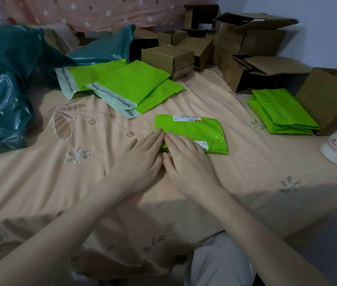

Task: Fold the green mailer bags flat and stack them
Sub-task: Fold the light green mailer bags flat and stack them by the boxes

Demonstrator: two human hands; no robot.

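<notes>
Mailer bag point(192, 131) lies folded mid-bed, between unfolded pile point(122, 85) and finished stack point(283, 112). Left hand point(140, 155) and right hand point(186, 159) — fingers straight, gripping nothing — press its near-left edge. Suggest sweeping outward along the crease to expel air before stacking.

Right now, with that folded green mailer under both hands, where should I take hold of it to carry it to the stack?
Pinch the folded mailer along its right edge, coming from the right. That side lies bare and flat, while the left hand and right hand press its left end. The stack of folded mailers also sits on that side, probably keeping the carry short.
</notes>
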